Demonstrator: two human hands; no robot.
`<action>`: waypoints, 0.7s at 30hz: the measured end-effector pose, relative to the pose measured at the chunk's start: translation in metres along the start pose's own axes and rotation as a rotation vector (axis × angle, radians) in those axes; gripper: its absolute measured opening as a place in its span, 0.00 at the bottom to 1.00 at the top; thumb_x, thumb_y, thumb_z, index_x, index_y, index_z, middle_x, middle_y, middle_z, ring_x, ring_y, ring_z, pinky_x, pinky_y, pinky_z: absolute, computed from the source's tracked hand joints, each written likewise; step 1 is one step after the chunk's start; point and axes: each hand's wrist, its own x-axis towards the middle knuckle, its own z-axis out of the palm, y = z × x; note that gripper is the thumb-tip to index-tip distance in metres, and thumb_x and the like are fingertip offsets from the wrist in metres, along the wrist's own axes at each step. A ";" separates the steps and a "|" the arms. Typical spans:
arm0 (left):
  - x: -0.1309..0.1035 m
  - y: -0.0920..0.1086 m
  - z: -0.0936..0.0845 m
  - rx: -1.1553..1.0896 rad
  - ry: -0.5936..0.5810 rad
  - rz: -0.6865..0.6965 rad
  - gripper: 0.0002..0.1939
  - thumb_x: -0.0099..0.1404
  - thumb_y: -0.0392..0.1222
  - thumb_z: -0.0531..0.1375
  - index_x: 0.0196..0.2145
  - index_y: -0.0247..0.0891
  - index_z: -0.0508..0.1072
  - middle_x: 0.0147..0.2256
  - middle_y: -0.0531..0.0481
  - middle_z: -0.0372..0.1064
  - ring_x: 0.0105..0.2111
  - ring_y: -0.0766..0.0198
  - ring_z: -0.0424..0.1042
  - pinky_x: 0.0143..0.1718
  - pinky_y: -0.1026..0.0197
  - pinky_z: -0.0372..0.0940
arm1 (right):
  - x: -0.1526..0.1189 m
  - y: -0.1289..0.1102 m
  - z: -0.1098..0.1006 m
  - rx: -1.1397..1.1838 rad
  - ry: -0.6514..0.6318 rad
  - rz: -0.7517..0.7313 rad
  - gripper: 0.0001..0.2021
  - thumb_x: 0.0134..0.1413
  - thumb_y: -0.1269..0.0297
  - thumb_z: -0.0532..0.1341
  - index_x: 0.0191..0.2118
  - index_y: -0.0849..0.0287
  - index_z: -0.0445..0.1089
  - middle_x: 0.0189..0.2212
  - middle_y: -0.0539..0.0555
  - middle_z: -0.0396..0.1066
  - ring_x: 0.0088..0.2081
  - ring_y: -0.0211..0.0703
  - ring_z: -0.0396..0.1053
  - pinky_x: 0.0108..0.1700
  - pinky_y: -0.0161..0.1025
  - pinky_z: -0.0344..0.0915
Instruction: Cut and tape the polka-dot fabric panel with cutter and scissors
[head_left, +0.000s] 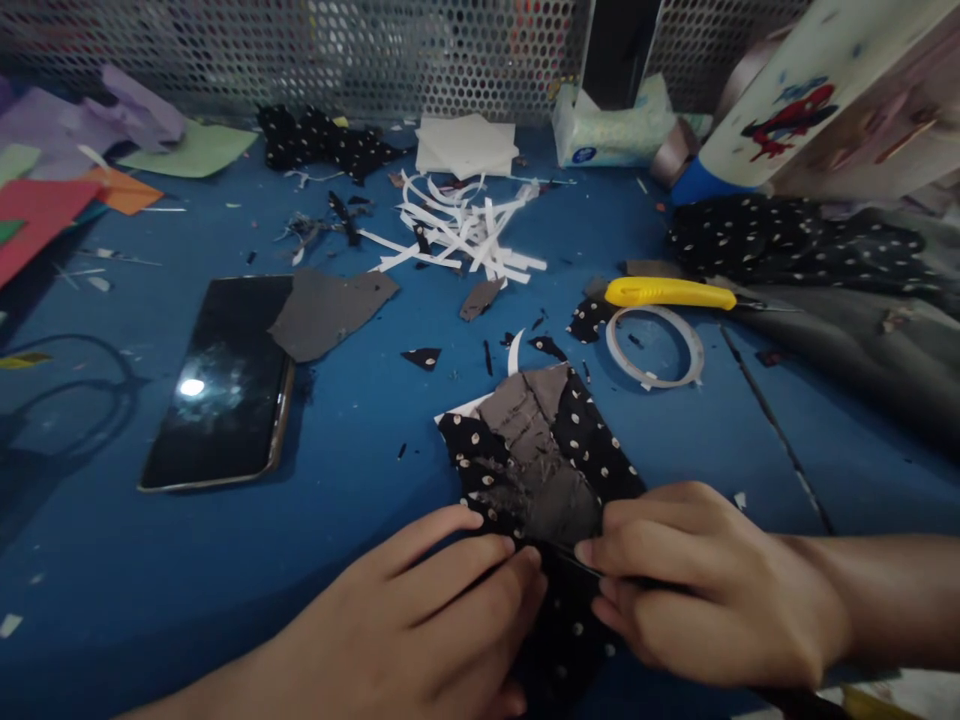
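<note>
A piece of black fabric with pale dots (596,440) lies in front of me, with torn-looking grey patches (525,420) along its middle and a white edge showing at its upper left. My left hand (427,610) is closed on its near left part, fingertips pressed together on the cloth. From the other side, my right hand (705,585) pinches the fabric close to the left fingertips. A thin dark edge runs between the two hands. The palms hide much of the nearest cloth. Just beyond the piece lie small dotted scraps (422,358).
A phone (217,390) lies left, partly under a grey scrap (330,310). To the right are a tape ring (694,350) and a yellow utility knife (671,292), blade showing. White paper strips (480,230) are heaped farther back. Dotted cloth (795,240) and a Spider-Man bottle (780,110) stand at right.
</note>
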 end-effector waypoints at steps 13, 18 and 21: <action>0.002 -0.002 -0.001 0.054 -0.014 0.055 0.16 0.74 0.44 0.55 0.54 0.35 0.73 0.53 0.55 0.73 0.53 0.64 0.67 0.70 0.58 0.41 | 0.001 0.006 -0.006 -0.011 -0.014 -0.051 0.08 0.59 0.75 0.58 0.28 0.60 0.65 0.30 0.52 0.68 0.26 0.37 0.58 0.22 0.39 0.51; 0.000 -0.002 -0.002 0.045 -0.013 0.060 0.16 0.74 0.44 0.56 0.54 0.36 0.74 0.54 0.56 0.72 0.54 0.63 0.67 0.70 0.57 0.42 | 0.000 0.005 -0.006 0.011 0.033 -0.054 0.06 0.59 0.74 0.57 0.31 0.61 0.67 0.31 0.53 0.70 0.26 0.37 0.59 0.23 0.38 0.53; -0.002 -0.001 -0.003 0.050 -0.015 0.058 0.16 0.73 0.44 0.56 0.54 0.38 0.74 0.53 0.56 0.72 0.55 0.63 0.66 0.70 0.57 0.43 | 0.001 0.005 -0.007 0.014 0.029 -0.036 0.06 0.59 0.74 0.58 0.30 0.61 0.67 0.31 0.53 0.70 0.26 0.37 0.59 0.22 0.38 0.53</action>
